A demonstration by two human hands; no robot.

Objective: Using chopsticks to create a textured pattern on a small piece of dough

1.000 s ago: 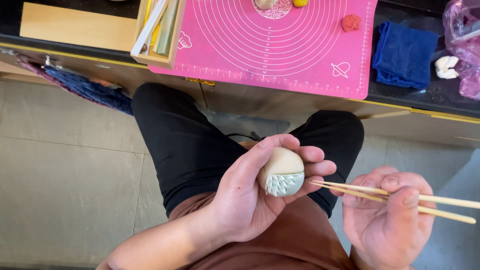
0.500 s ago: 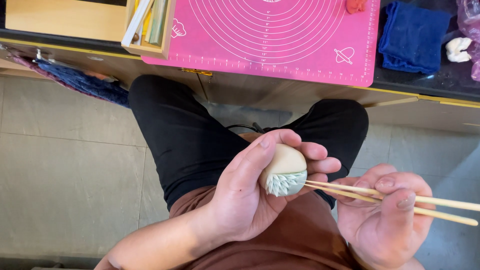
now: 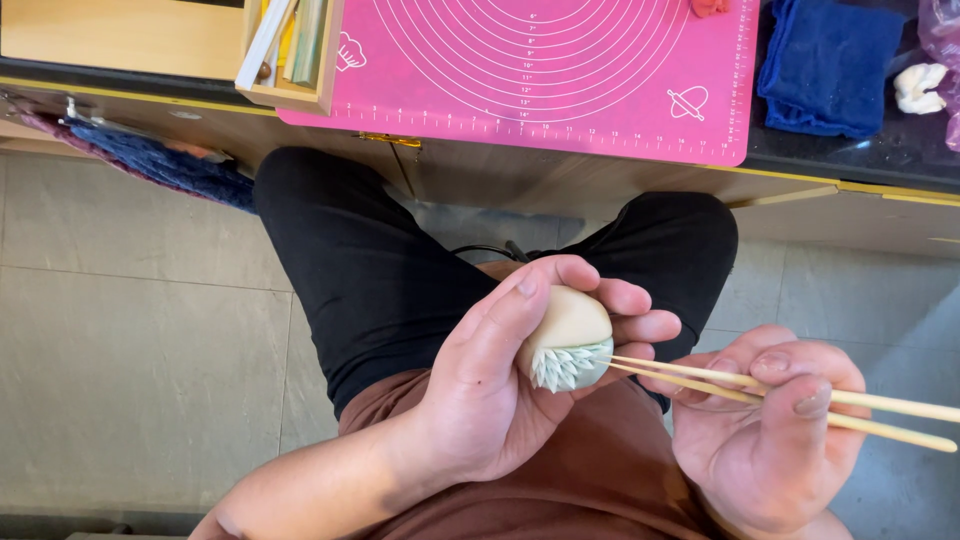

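Dough ball (image 3: 570, 335), cream above and pale green below, sits cupped in the left hand (image 3: 490, 395) over the person's lap, below the near edge of the table (image 3: 560, 180). The left thumb lies along the ball's left side; the other fingers (image 3: 640, 325) curl round its right side and back, so the hand is closed about it. The ball's lower green part carries rows of small pointed snips, turned toward the camera and left uncovered between thumb and fingers.

Chopsticks (image 3: 800, 400), a pair in pale wood, are pinched in the right hand (image 3: 770, 440), the thumb pressing them against the bent forefinger and middle finger. Their tips meet the ball's lower right edge, just beside the snipped rows and just below the left fingertips; their far ends run off toward the right edge of the view.

Pink silicone mat (image 3: 560, 70) with printed concentric rings lies on the table, its near side along the table's near edge. A wooden tray (image 3: 290, 90) of tools overlaps the mat's left near corner. A folded blue cloth (image 3: 830, 65) lies to the right of the mat, and a small lump of white dough (image 3: 918, 85) lies near the table's right end.
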